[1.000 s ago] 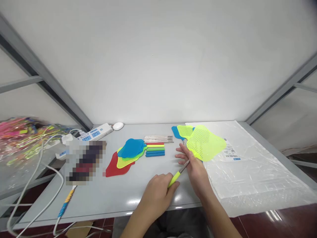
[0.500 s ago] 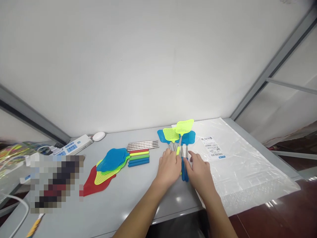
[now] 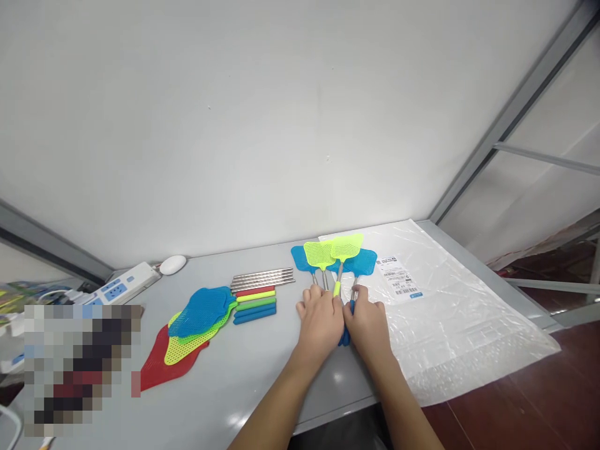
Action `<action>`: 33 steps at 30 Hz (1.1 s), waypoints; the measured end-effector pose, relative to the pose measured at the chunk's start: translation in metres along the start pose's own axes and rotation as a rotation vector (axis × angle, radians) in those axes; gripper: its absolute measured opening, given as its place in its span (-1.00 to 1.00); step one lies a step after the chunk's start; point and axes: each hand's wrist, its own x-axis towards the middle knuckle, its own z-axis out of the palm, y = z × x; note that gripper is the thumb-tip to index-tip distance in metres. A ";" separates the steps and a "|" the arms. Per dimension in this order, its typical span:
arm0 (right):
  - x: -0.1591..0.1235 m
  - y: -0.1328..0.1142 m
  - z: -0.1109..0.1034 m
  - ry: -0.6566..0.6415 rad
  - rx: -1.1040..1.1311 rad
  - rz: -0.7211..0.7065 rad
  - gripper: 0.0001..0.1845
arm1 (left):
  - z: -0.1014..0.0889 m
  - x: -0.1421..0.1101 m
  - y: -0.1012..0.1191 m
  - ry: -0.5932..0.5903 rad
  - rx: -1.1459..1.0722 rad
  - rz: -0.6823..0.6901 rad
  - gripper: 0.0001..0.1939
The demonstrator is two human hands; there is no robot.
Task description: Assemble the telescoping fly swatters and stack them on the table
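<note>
Left hand (image 3: 321,324), right hand (image 3: 368,326), pressed together, clasping 4 fly swatters (image 3: 334,255), heads beyond

The left hand (image 3: 320,326) and right hand (image 3: 367,326) clasp bunched fly swatters (image 3: 344,250) on a gray table (image 3: 244,400) beside a plastic bag (image 3: 450,331).

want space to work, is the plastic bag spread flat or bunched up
Spread flat: the clear plastic bag lies across the right end of the grey table, barcode label facing up, with light creases.
</note>
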 end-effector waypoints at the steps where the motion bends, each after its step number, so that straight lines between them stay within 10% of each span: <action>1: 0.000 0.001 0.001 0.005 0.003 -0.001 -0.65 | 0.000 0.000 0.001 0.000 0.002 0.004 -0.62; 33: -0.002 0.018 0.001 0.005 0.294 0.038 -0.64 | -0.009 -0.062 -0.012 0.088 0.084 0.318 -0.90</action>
